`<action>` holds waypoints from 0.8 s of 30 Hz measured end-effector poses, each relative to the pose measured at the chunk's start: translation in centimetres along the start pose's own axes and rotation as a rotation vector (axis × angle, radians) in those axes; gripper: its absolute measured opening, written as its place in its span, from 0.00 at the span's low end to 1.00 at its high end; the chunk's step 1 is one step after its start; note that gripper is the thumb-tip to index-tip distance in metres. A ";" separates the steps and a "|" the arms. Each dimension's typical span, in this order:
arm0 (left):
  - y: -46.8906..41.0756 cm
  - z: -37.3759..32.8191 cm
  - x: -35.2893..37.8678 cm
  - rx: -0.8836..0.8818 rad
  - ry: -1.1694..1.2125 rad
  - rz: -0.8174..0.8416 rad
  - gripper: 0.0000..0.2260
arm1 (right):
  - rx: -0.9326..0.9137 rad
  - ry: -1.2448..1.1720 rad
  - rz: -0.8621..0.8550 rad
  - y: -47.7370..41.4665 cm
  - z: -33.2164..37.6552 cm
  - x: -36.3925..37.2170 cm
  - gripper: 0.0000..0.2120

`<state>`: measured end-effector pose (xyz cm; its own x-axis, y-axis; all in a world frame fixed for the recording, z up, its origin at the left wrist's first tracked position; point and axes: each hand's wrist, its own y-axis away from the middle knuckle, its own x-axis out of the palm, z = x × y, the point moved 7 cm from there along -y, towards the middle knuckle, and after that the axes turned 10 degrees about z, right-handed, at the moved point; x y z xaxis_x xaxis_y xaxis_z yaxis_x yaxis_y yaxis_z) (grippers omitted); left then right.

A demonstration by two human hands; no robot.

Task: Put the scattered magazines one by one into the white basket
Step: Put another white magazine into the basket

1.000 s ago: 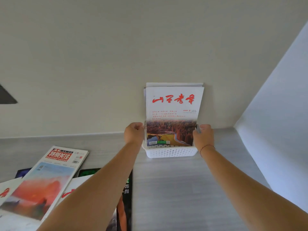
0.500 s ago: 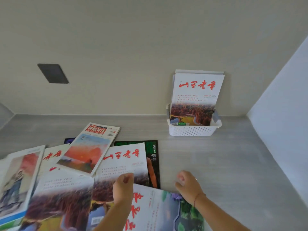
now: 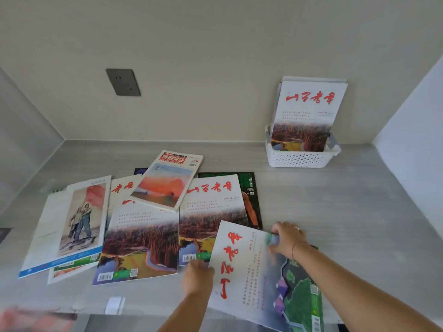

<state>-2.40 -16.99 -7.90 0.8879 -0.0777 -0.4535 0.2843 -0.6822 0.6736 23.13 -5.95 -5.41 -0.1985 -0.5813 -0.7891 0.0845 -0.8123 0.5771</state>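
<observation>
Far left on the grey counter point(image 3: 335, 212), flat and overlapping its neighbours: a painted-figures magazine point(image 3: 79, 224), then a left reed magazine point(image 3: 141, 240), a thick banner magazine point(image 3: 167, 180) lying across the top of the pile, a right reed magazine point(image 3: 211, 212), and a green-black magazine point(image 3: 250, 202) mostly buried behind. Nearest, just right of these, the sideways magazine point(image 3: 251, 271), lapping by its upper corner over the right reed magazine. Left hand point(image 3: 197, 276) at its near left edge with fingers curled in, seemingly pinching, though blurred. Right hand point(image 3: 287, 238) on the far corner with fingers bent over the edge and thumb beneath, gripping. Well apart at back right, against the wall: the white basket point(image 3: 302, 160), with a basket magazine point(image 3: 309, 104) upright in front of others. Likely trouble: dragging the right reed magazine along through that overlap; sag or slip of the thin glossy cover between two edge grips; on arrival, nudging the light basket or toppling the stack leaning on the wall. Legible print, left to right: nothing sure on the painted-figures cover; four red brush characters, apparently 山西老年, on both reed covers; 特别关注 on the red banner; 24 on the green-black cover; the same brush title, turned sideways, plus apparently 2025 on the held cover; again that title and 2025 in the basket.
</observation>
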 end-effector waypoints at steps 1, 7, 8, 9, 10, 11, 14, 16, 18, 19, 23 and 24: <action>0.0 0.0 0.1 0.008 -0.056 0.019 0.06 | 0.012 0.044 0.016 0.0 0.2 0.0 0.11; -0.5 -0.6 0.5 0.012 -0.290 0.162 0.10 | 0.030 -0.093 -0.021 0.3 -0.5 0.4 0.15; -0.7 -0.9 0.4 0.019 -0.297 0.170 0.08 | 0.036 -0.145 -0.032 0.3 -0.7 0.4 0.15; -1.0 -1.3 0.2 0.028 -0.275 0.176 0.07 | 0.041 -0.200 -0.038 0.3 -0.8 0.4 0.15; -1.1 -1.7 -0.1 0.032 -0.221 0.177 0.07 | 0.044 -0.266 -0.037 0.2 -1.2 0.3 0.15; -1.4 -2.2 -0.5 0.037 -0.136 0.165 0.07 | 0.038 -0.344 -0.037 0.0 -1.5 0.1 0.14; -2.4 -3.9 -2.6 0.059 0.161 0.076 0.04 | 0.003 -0.716 -0.111 -0.3 -3.3 -0.8 0.04; -3.0 -5.0 -2.8 0.023 0.473 0.082 0.04 | 0.012 -0.996 -0.193 -0.4 -4.9 -1.3 0.06; -3.1 -6.6 -1.4 -0.014 0.728 0.180 0.02 | 0.040 -1.209 -0.262 -0.6 -6.1 -1.5 0.09; -3.0 -7.6 -0.6 -0.005 0.745 0.230 0.04 | 0.055 -1.281 -0.290 -0.8 -6.4 -1.6 0.07; -3.3 -11.7 2.0 0.126 0.535 0.262 0.05 | 0.113 -1.414 -0.334 -2.0 -7.7 -3.1 0.09; -3.6 -12.9 2.3 0.152 0.493 0.251 0.04 | 0.118 -1.428 -0.343 -2.3 -8.2 -3.8 0.11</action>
<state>3.27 -5.34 -3.78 0.9956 0.0725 0.0596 0.0203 -0.7864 0.6174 31.66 -2.28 -5.45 -0.9714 0.2306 -0.0562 -0.2290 -0.8480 0.4780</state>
